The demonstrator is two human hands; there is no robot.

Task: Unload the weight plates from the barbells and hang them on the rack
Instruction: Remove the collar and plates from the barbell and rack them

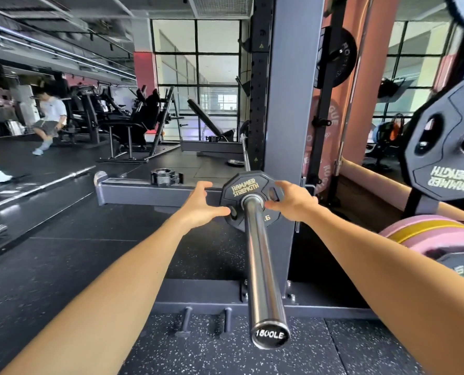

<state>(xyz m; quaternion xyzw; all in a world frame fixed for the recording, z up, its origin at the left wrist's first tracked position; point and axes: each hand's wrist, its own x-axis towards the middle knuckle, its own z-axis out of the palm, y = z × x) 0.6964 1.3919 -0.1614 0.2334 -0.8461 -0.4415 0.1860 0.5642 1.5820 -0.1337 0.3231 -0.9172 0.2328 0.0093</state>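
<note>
A small black Hammer Strength weight plate sits on the chrome barbell sleeve, which points toward me with its end cap near the bottom. My left hand is at the plate's left edge with its fingers spread and its thumb tip touching the plate's face. My right hand holds the plate's right edge, thumb on the face and fingers curled over the rim. The grey rack upright rises just behind the plate.
A barbell collar lies on the rack's base beam. A larger black plate hangs on a rack peg at right, above pink and yellow bumper plates. Another bar lies on the floor at left. A person sits far left.
</note>
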